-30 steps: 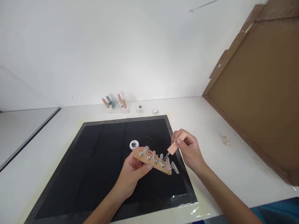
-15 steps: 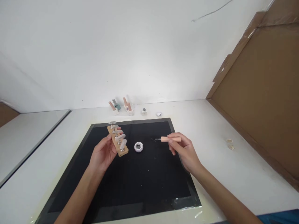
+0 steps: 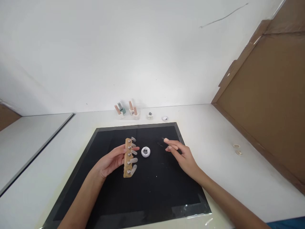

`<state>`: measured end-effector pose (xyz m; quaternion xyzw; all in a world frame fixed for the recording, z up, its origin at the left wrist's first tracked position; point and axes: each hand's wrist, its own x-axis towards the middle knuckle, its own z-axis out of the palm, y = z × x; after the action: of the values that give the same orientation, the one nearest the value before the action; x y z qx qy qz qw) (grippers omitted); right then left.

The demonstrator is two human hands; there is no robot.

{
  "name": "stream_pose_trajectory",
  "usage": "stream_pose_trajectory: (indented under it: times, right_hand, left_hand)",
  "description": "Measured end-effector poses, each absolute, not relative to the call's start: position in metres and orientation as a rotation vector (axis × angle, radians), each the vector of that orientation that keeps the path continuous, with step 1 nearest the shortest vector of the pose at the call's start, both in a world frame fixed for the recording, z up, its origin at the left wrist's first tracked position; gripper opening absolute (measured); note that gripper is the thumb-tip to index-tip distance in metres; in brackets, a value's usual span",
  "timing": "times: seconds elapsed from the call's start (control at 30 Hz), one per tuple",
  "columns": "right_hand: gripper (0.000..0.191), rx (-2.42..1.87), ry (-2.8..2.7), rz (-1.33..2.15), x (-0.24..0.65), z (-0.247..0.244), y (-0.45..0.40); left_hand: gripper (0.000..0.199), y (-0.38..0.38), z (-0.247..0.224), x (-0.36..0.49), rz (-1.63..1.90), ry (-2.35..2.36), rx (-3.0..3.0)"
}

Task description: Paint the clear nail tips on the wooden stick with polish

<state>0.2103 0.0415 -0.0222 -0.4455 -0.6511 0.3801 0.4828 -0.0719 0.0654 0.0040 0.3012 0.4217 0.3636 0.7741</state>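
My left hand (image 3: 116,160) grips a tan nail tip stand (image 3: 126,159), a narrow bar with several clear false nails (image 3: 134,160) on small metal posts pointing right. Between my hands, a small round white pot (image 3: 145,152) with dark stuff inside sits open on the black mat (image 3: 152,197). My right hand (image 3: 184,156) pinches a nail polish brush by its peach cap handle (image 3: 166,140). The brush points away and left, over the mat, and its bristles are hard to make out. The fingers hide part of the handle.
Along the wall stand several nail polish bottles (image 3: 136,114) with peach or grey caps. Right of them are an uncapped bottle (image 3: 150,116) and a white lid (image 3: 165,118). Two small pale discs (image 3: 238,152) lie on the right of the white table. A cardboard panel (image 3: 262,95) rises at right.
The nail tip stand has moved right and toward me and turned so its nails point right. My right hand has tilted the brush, which now points more away from me.
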Motion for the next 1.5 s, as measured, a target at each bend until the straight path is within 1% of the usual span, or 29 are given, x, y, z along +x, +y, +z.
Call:
stream_pose_trajectory:
  times: [0.1, 0.27, 0.47, 0.67, 0.8, 0.93, 1.03, 1.27, 1.33, 1.5]
  right_hand:
    - [0.025, -1.097, -1.823, 0.839, 0.198, -0.027, 0.047]
    - [0.037, -1.080, -2.026, 0.804, 0.178, -0.026, 0.052]
    - [0.030, -1.086, -2.004, 0.789, 0.172, -0.023, 0.052]
    - [0.025, -1.119, -1.932, 0.797, 0.178, -0.024, 0.044]
    - [0.017, -1.079, -1.807, 0.793, 0.187, -0.025, 0.038]
    - [0.023, -1.043, -1.773, 0.767, 0.195, -0.025, 0.033]
    - [0.024, -1.028, -1.845, 0.689, 0.198, -0.025, 0.032]
    - [0.031, -0.976, -1.929, 0.629, 0.201, -0.025, 0.031]
    - [0.027, -1.009, -1.912, 0.641, 0.202, -0.024, 0.030]
    - [0.008, -0.991, -1.980, 0.642, 0.200, -0.027, 0.031]
  left_hand:
    - [0.023, 0.065, 0.003, -0.068, 0.750, 0.937, 0.683]
    - [0.022, 0.062, 0.003, -0.061, 0.738, 0.935, 0.706]
    - [0.019, 0.063, -0.006, -0.055, 0.782, 0.924, 0.715]
    - [0.024, 0.064, -0.010, -0.052, 0.766, 0.905, 0.732]
    - [0.022, 0.064, -0.008, -0.051, 0.765, 0.906, 0.713]
    - [0.024, 0.065, -0.010, -0.050, 0.761, 0.945, 0.702]
    - [0.025, 0.066, -0.010, -0.049, 0.746, 0.971, 0.699]
    - [0.022, 0.066, -0.007, -0.045, 0.740, 0.985, 0.658]
    - [0.023, 0.066, -0.008, -0.045, 0.731, 0.977, 0.648]
    - [0.026, 0.067, -0.010, -0.045, 0.727, 0.958, 0.658]
